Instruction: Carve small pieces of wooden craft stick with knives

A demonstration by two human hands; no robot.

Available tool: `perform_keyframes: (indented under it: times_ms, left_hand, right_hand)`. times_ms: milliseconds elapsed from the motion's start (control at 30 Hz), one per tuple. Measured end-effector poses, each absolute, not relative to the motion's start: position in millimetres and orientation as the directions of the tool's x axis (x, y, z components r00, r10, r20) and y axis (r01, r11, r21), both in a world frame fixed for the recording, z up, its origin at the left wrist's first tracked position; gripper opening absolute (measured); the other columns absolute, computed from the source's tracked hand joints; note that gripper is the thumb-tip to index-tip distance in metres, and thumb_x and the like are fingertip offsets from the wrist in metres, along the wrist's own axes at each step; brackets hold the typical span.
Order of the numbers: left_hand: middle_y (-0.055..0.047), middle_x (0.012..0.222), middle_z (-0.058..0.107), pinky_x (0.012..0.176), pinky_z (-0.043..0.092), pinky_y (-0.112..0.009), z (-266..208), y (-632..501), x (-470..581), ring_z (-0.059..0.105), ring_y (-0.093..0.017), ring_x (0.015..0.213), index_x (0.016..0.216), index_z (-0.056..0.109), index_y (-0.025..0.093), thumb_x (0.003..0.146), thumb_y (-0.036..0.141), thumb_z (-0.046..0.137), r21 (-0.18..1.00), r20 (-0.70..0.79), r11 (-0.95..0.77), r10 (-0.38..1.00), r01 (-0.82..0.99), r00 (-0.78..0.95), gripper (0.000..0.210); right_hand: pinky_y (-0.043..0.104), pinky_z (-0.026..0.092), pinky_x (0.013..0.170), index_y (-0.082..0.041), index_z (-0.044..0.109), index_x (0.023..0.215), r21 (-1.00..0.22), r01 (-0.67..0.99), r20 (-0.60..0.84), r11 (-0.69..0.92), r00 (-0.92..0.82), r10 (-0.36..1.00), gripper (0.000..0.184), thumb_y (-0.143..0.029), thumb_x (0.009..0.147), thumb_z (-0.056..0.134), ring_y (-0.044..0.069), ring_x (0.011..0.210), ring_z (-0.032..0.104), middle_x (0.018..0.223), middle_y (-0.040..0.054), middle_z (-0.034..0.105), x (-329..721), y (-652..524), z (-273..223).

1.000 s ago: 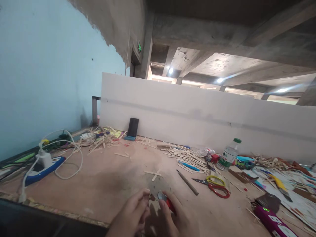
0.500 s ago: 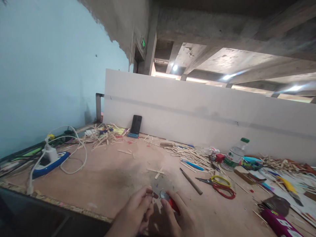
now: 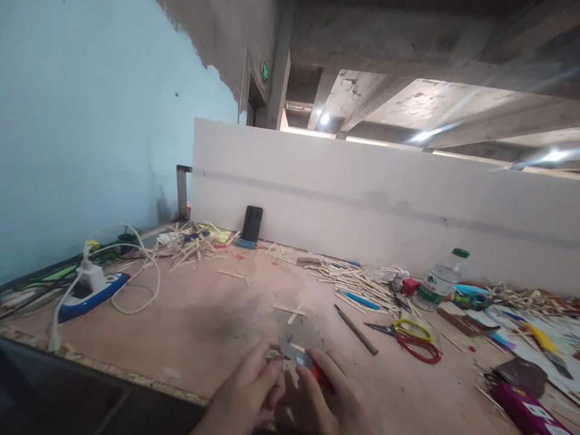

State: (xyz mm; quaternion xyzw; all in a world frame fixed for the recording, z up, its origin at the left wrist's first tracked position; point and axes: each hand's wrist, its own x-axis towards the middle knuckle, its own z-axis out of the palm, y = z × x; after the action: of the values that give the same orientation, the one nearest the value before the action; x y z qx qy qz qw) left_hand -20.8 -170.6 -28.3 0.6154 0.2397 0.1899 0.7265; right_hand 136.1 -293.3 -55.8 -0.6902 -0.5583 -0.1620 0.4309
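Near the front edge of the wooden table, my right hand [image 3: 333,396] is closed round a red-handled knife [image 3: 322,377]. Its grey blade points up and to the left, its tip close to my left fingertips. My left hand [image 3: 254,380] is closed in a pinch beside the blade; a tiny dark bit shows at the fingertips, too small to name. Just beyond both hands, two crossed wooden sticks [image 3: 292,312] lie on the tabletop. To the right of them are a brown pen-like rod [image 3: 356,330] and scissors [image 3: 417,349] with yellow and red handles.
A power strip [image 3: 93,297] with a white cable sits at left. Along the white partition [image 3: 317,187] stand a phone [image 3: 252,223], piled sticks [image 3: 357,284] and a water bottle [image 3: 439,281]. A yellow cutter [image 3: 541,341] and a purple packet [image 3: 525,408] lie at right.
The knife blade now shows at greater length, reaching up-left beyond my left fingertips. Both hands stay close together in nearly the same place. The view has shifted slightly.
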Motion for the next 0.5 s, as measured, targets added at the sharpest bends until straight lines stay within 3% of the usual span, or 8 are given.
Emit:
perform_keyframes:
  times_ms: [200,500]
  left_hand:
    - [0.013,0.064,0.045,0.046,0.018,-0.021,-11.3,-172.1,-25.3,0.019,-0.005,0.048,0.116,0.059,0.023,0.074,0.103,0.070,0.985,-0.152,0.152,0.554,0.080,0.818,0.091]
    - [0.015,0.061,0.044,0.045,0.018,-0.021,-4.3,-174.1,-24.2,0.019,-0.005,0.044,0.110,0.054,0.024,0.072,0.108,0.064,0.985,-0.168,0.125,0.558,0.118,0.813,0.092]
  right_hand:
    - [0.027,0.064,0.065,-0.023,0.076,0.119,-0.322,0.943,0.748,0.089,0.196,0.635,0.023,-0.044,0.116,0.070,0.014,0.075,0.073,0.101,0.0015,0.078,147.8,-292.2,-51.7]
    - [0.027,0.063,0.064,-0.021,0.075,0.119,-0.271,0.961,0.794,0.062,0.186,0.579,0.023,-0.043,0.115,0.071,0.014,0.073,0.072,0.092,-0.0013,0.074,147.3,-291.9,-51.0]
